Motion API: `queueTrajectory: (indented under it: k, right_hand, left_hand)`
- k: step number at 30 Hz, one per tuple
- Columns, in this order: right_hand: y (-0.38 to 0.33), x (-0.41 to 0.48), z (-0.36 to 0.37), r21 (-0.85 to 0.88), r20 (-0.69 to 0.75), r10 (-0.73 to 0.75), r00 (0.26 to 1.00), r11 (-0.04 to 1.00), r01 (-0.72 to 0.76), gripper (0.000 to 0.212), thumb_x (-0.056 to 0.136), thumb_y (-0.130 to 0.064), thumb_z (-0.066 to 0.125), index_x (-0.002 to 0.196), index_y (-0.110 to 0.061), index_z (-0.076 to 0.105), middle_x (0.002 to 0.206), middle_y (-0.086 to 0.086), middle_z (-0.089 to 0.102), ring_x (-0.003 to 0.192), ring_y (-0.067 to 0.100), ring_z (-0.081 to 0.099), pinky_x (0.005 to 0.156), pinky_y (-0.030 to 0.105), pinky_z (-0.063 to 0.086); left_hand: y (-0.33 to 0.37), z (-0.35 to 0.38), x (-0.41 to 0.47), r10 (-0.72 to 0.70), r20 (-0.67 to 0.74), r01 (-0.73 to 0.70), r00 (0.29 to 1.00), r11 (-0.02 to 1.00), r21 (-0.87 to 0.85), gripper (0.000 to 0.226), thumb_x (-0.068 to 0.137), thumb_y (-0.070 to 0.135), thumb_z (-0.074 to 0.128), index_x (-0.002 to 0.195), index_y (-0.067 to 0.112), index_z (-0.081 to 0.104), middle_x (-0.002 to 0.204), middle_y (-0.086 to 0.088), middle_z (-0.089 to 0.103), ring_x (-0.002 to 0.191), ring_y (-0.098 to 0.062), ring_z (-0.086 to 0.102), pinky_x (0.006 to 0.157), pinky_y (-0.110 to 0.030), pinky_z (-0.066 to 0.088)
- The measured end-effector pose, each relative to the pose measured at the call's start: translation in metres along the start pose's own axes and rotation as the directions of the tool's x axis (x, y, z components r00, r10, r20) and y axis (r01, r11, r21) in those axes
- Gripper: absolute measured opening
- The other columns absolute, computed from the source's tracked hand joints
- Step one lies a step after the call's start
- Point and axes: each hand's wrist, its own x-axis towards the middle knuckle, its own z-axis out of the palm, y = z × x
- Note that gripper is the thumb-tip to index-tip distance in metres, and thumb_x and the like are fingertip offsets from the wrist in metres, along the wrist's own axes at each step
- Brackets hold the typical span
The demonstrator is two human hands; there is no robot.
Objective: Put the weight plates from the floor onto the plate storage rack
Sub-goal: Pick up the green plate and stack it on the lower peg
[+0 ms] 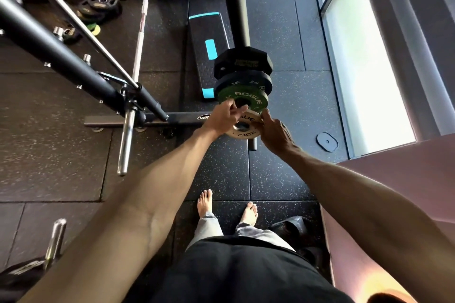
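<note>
White plate [246,133]; small, round; ROGUE lettering; steel-ringed hole

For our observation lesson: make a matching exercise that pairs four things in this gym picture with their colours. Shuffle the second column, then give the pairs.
Things:
1. smallest plate
2. plate just behind it
3. step platform markings
4. barbell sleeve

Colours:
A. chrome
B. white
C. turquoise
D. green

Pairs: 1-B; 2-D; 3-C; 4-A
</note>
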Motion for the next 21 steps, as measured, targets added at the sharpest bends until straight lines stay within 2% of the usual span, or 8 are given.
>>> queueTrajectory:
  k: [3,5,7,11,17,21]
  right_hand:
    - [0.005,0.004,0.002,-0.074,-0.026,-0.038,0.999,0.997,0.036,0.026,0.100,-0.029,0.051,0.114,-0.009,0.042,0.092,0.008,0.067,0.065,0.028,0.062,0.055,0.032,0.039]
    - [0.007,0.005,0.002,-0.121,-0.022,-0.052,0.998,0.991,0.049,0.021,0.100,-0.025,0.049,0.112,-0.010,0.041,0.096,0.011,0.068,0.065,0.028,0.061,0.054,0.033,0.043]
    - [0.007,0.007,0.001,-0.132,-0.032,-0.064,0.997,0.990,0.059,0.020,0.101,-0.022,0.047,0.112,-0.007,0.043,0.099,0.016,0.068,0.064,0.026,0.056,0.055,0.030,0.039]
    - [0.010,0.009,0.003,-0.153,-0.047,-0.087,0.995,0.985,0.079,0.020,0.102,-0.025,0.046,0.111,-0.008,0.043,0.100,0.017,0.068,0.067,0.031,0.062,0.055,0.030,0.039]
    - [0.002,0.019,-0.002,-0.119,-0.071,-0.100,0.992,0.989,0.091,0.026,0.099,-0.027,0.052,0.113,-0.014,0.035,0.096,0.016,0.070,0.069,0.035,0.067,0.055,0.039,0.052]
    - [0.001,0.026,-0.005,-0.216,-0.048,-0.069,0.996,0.975,0.057,0.037,0.100,-0.027,0.049,0.130,-0.010,0.037,0.095,0.018,0.069,0.074,0.036,0.068,0.060,0.037,0.047]
  left_hand:
    - [-0.010,-0.009,-0.005,0.113,0.042,-0.119,0.993,0.980,0.162,0.026,0.092,0.037,0.063,0.090,0.012,0.062,0.087,0.003,0.064,0.077,-0.011,0.064,0.069,-0.024,0.052]
    - [-0.016,-0.015,-0.006,0.154,0.113,-0.183,0.982,0.927,0.328,0.022,0.092,0.026,0.065,0.104,0.009,0.062,0.100,-0.001,0.061,0.088,-0.013,0.060,0.080,-0.023,0.050]
    - [-0.021,-0.015,-0.007,0.196,0.103,-0.222,0.975,0.873,0.434,0.020,0.092,0.015,0.062,0.111,0.007,0.062,0.110,-0.005,0.062,0.096,-0.014,0.059,0.091,-0.028,0.051]
    - [-0.024,-0.011,-0.010,0.257,0.025,-0.232,0.966,0.824,0.517,0.017,0.092,0.013,0.063,0.108,0.008,0.065,0.108,-0.006,0.066,0.089,-0.015,0.065,0.087,-0.035,0.056]
    - [-0.022,-0.014,-0.006,0.331,-0.048,-0.252,0.942,0.797,0.549,0.026,0.092,0.023,0.062,0.112,0.007,0.058,0.114,-0.006,0.059,0.099,-0.017,0.058,0.088,-0.030,0.050]
    - [-0.022,-0.012,0.003,0.340,-0.078,-0.227,0.937,0.764,0.604,0.024,0.093,0.025,0.061,0.113,0.011,0.058,0.113,-0.005,0.060,0.102,-0.019,0.059,0.086,-0.033,0.052]
